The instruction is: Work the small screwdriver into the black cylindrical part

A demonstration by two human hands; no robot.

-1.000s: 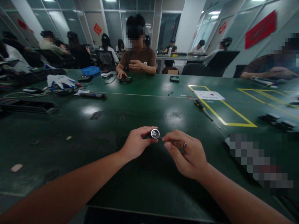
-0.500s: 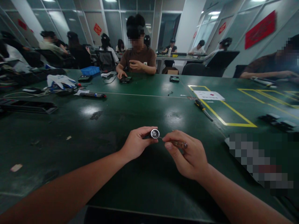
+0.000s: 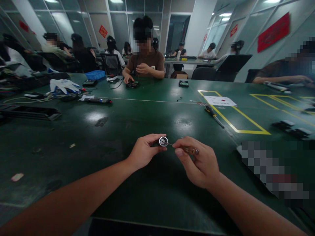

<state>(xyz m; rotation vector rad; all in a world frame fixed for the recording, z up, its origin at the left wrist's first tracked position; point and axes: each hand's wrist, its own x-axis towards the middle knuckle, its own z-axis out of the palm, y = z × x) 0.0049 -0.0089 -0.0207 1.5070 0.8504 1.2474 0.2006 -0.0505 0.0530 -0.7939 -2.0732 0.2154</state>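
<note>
Between the thumb and fingers of my left hand [image 3: 144,150] is a short dark cylinder with a bright silver rim [image 3: 163,141]. Its open end faces me, and small parts show inside, too small to name. My right hand [image 3: 197,160] is closed around a slim tool with a thin metal tip [image 3: 169,144] and a shiny rounded end. That tip reaches over the rim into the cylinder's opening. Fingers cover most of the tool, so its exact kind cannot be told. Both hands are above the green table [image 3: 137,196].
A black-and-yellow screwdriver [image 3: 214,116] lies ahead on the right, by a white paper [image 3: 220,100] and yellow tape. Farther left are a marker-like dark tool [image 3: 97,101], white gloves [image 3: 63,86] and a blue basket [image 3: 95,74]. A co-worker [image 3: 144,59] sits opposite, handling a dark device [image 3: 132,84].
The tool's tip has shifted from the right edge of the silver rim to inside the opening. My right hand has moved slightly right; my left hand is nearly still.
</note>
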